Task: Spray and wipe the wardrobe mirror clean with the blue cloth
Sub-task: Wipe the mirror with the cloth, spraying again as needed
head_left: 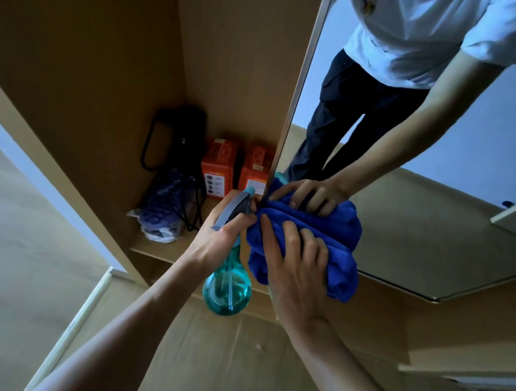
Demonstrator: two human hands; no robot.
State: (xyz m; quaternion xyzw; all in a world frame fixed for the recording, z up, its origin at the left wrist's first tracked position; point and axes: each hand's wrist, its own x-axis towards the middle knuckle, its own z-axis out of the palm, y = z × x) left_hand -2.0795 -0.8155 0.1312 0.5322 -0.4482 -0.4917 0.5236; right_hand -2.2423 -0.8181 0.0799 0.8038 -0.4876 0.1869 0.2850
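Observation:
The wardrobe mirror point(429, 236) fills the right half of the head view, its left edge running down to the centre. My right hand point(295, 258) presses the bunched blue cloth point(342, 246) flat against the glass close to that edge, fingers spread on the cloth. The mirror shows the reflection of that hand and cloth just above. My left hand point(217, 241) grips the neck of a teal spray bottle point(227, 287) with a grey trigger head, its nozzle pointing toward the mirror's edge beside the cloth.
Left of the mirror is an open wooden wardrobe compartment point(198, 70). On its shelf stand two orange boxes point(219, 171), a black bag point(175, 139) and a plastic bag point(161, 216). A person's reflection shows in the mirror.

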